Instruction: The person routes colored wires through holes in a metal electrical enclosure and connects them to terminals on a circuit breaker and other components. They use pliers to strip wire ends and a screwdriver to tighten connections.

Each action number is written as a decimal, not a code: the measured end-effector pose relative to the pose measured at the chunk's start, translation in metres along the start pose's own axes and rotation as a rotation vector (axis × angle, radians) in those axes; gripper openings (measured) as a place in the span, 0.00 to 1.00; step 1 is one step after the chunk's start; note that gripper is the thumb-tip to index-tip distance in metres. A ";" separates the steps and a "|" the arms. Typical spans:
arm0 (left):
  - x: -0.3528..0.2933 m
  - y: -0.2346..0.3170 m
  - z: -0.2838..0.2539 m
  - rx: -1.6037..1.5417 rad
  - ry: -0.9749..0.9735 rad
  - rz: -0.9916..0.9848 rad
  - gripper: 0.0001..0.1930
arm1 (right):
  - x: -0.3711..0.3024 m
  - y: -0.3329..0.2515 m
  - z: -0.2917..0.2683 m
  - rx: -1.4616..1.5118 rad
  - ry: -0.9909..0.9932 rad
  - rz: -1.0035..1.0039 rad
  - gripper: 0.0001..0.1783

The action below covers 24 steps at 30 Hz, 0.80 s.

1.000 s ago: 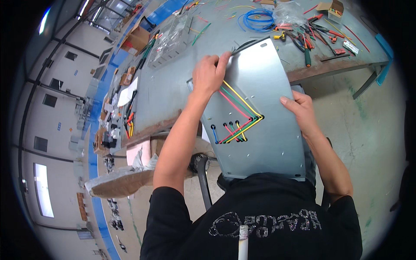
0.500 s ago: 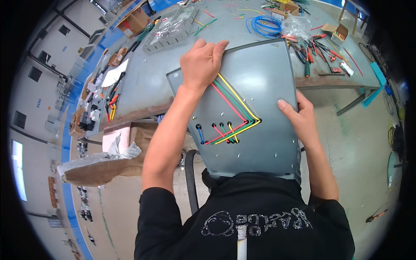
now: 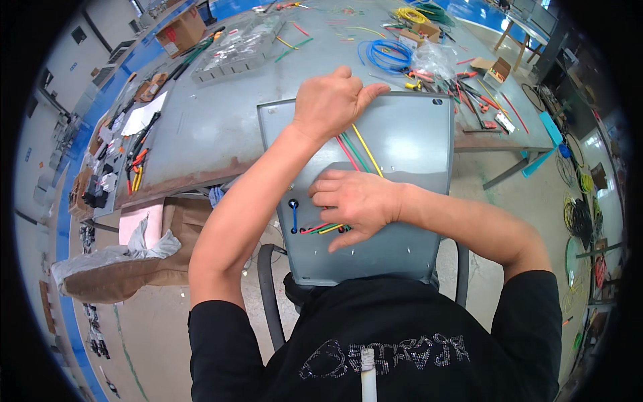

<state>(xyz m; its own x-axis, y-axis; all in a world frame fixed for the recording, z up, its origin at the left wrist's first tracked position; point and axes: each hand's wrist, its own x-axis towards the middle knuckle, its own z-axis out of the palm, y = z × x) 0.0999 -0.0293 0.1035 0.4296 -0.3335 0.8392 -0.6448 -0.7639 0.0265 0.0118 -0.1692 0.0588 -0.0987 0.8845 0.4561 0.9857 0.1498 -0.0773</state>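
Note:
A grey metal panel [image 3: 418, 167] with a raised rim leans up from my lap against the table edge. My left hand [image 3: 335, 100] is closed over its top edge. Over the middle of the panel lies my right hand [image 3: 358, 201], fingers spread, holding nothing I can see. Red, green and yellow wires [image 3: 367, 149] run down from beneath my left hand and pass under my right hand. Their lower ends [image 3: 321, 229] show below my right fingers; the holes between are mostly hidden. A short blue wire [image 3: 294, 216] joins two holes at the panel's left.
On the grey table [image 3: 201, 127] stand a clear compartment tray [image 3: 234, 53] and a cardboard box [image 3: 181, 30]. A blue wire coil [image 3: 388, 57] and scattered hand tools [image 3: 479, 100] lie at the right. Chair armrests [image 3: 269, 295] flank me; a brown jacket [image 3: 127, 268] hangs left.
My right hand has left the panel's right edge and moved onto the wires at its middle. The panel now sits straighter and lower in view. My left hand still grips the top edge.

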 end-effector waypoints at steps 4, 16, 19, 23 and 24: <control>0.003 0.010 0.001 0.007 0.005 0.056 0.31 | -0.009 -0.005 0.009 -0.004 0.052 0.028 0.27; 0.009 -0.001 -0.003 0.037 -0.048 0.001 0.30 | 0.014 -0.001 0.005 -0.100 0.017 0.028 0.29; 0.000 0.009 -0.001 0.010 -0.049 0.002 0.30 | 0.017 -0.003 0.005 -0.077 0.108 0.064 0.32; 0.009 0.005 0.009 0.044 -0.071 0.037 0.32 | 0.009 0.014 0.008 -0.092 0.099 0.107 0.33; 0.000 0.003 0.011 0.038 -0.077 0.022 0.32 | 0.010 0.016 0.009 -0.126 0.093 0.095 0.33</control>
<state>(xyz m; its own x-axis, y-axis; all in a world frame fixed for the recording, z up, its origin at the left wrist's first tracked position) 0.1050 -0.0377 0.0972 0.4643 -0.3908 0.7948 -0.6309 -0.7758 -0.0129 0.0257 -0.1542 0.0540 0.0025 0.8466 0.5323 0.9999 0.0061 -0.0144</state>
